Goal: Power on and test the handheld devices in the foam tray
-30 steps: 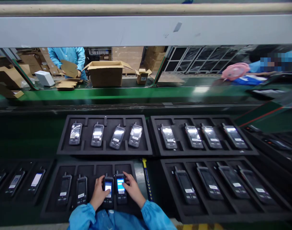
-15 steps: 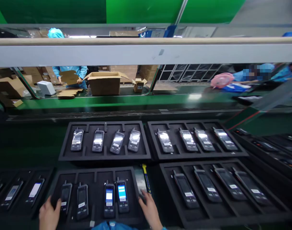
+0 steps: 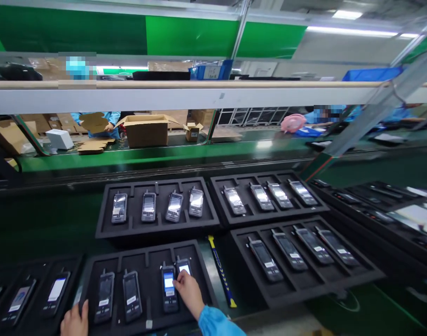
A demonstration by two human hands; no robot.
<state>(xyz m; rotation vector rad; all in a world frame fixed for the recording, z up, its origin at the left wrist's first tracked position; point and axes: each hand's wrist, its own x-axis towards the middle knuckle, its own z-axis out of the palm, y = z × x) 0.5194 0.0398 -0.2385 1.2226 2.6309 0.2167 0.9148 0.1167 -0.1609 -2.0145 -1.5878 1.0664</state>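
The front tray point(image 3: 152, 275) holds four handsets point(image 3: 104, 296), two lit. Your left hand point(image 3: 74, 322) spreads at its edge; your right hand point(image 3: 189, 290) bunches over the rightmost, grip unclear.

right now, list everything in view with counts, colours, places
compartmented rectangular trays: at least five, black, foreground
handheld devices with stub antennas: at least nineteen, dark grey, in trays
long strip: one, yellow and blue, between near middle tray and near right tray
cardboard boxes: at least three, brown, far green belt
plain box: one, white, far left
rounded object: one, pink, far right
rectangular bin: one, blue, beyond white rail
co-workers: at least two, blue clothing, far side
left hand: one, at near middle tray's left edge
right hand: one, blue sleeve, at lit devices
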